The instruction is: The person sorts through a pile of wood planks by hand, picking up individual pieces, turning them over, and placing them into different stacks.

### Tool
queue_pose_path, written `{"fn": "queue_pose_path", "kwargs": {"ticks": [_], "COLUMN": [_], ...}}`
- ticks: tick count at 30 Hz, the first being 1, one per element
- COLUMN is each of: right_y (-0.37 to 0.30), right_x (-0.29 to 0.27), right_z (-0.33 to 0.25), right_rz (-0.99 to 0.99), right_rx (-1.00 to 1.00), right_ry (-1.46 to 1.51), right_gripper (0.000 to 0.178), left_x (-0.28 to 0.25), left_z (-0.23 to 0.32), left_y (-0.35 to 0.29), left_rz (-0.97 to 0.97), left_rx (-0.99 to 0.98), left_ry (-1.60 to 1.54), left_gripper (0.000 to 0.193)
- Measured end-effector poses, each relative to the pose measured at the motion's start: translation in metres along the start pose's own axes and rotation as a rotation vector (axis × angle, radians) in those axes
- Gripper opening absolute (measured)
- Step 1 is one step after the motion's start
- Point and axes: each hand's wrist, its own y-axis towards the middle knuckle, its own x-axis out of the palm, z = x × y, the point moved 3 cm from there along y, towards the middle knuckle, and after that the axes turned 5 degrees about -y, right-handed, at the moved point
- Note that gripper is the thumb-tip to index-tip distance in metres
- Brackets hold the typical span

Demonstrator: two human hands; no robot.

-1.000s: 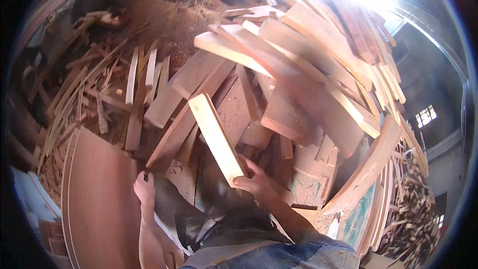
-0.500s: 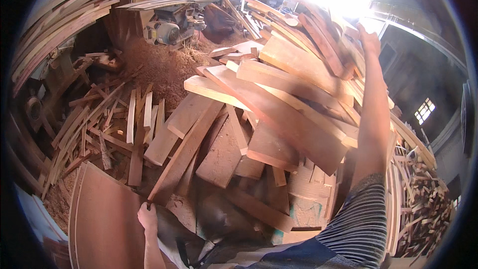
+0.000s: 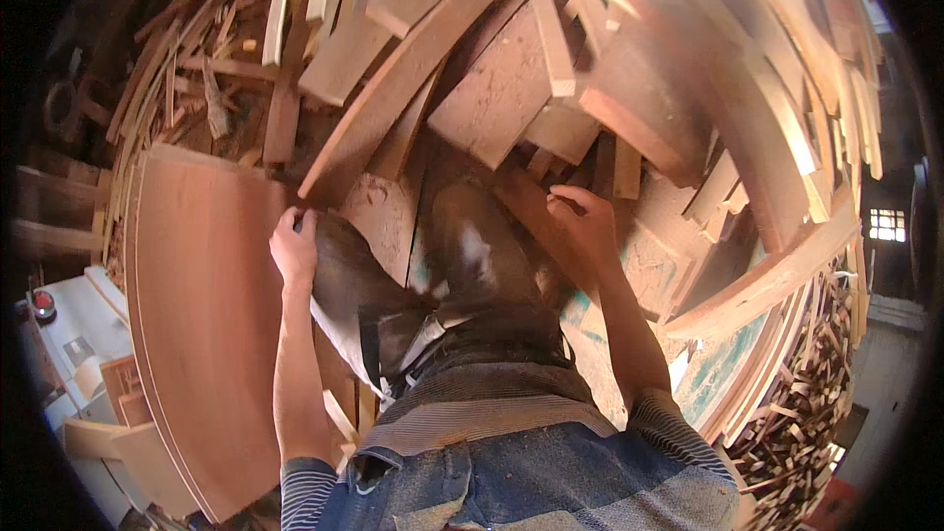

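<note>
My left hand is closed, fingers curled, at the near end of a long narrow plank. Whether its fingertips grip the plank or only sit close to it cannot be made out. Beside this hand, on its left, stands a wide reddish-brown wooden panel. My right hand is in front of me with fingers bent inward and nothing visible in them. Below it lies a dark reddish board, partly hidden by the hand and forearm. A thick wooden block lies just beyond the right hand.
Boards and offcuts are heaped ahead, with a curved-looking light plank at the right. A pile of thin sticks stands at the far right. Narrow scraps litter the far left. A white surface with wood pieces is at the left.
The view has tilted down toward my lap. My right arm, stretched far out to the upper right before, has come back in front of me. My left hand stays near the plank's end.
</note>
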Motion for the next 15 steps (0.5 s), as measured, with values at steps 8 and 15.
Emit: {"fn": "queue_pose_path", "kwargs": {"ticks": [8,15], "right_y": [0.126,0.266], "right_x": [-0.01,0.003], "right_z": [0.143,0.155], "right_rz": [0.007,0.014], "right_rx": [0.402,0.356], "right_ry": [0.401,1.088], "right_gripper": [0.037,0.044], "left_x": [0.009,0.007], "left_z": [-0.006,0.007], "left_y": [-0.009,-0.008], "left_rz": [0.024,0.016], "left_rx": [-0.06,-0.068], "left_ry": [-0.025,-0.065], "left_gripper": [0.033,0.031]}}
